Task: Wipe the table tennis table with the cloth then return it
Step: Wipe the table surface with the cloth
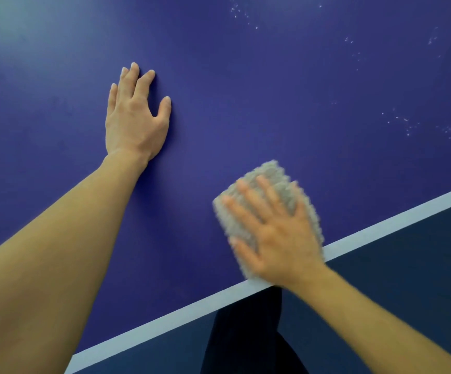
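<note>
The blue table tennis table (246,103) fills most of the view, with its white edge line (380,225) running diagonally at the lower right. My right hand (275,233) presses flat, fingers spread, on a grey fluffy cloth (273,179) lying on the table just inside the edge line; hand and cloth are motion-blurred. My left hand (135,117) rests flat on the table surface at the centre left, fingers straight, holding nothing.
White specks and droplets (407,125) dot the table at the right and upper right (243,12). Beyond the white edge lies a dark floor (407,279), and my dark trouser leg (246,333) shows below the table edge.
</note>
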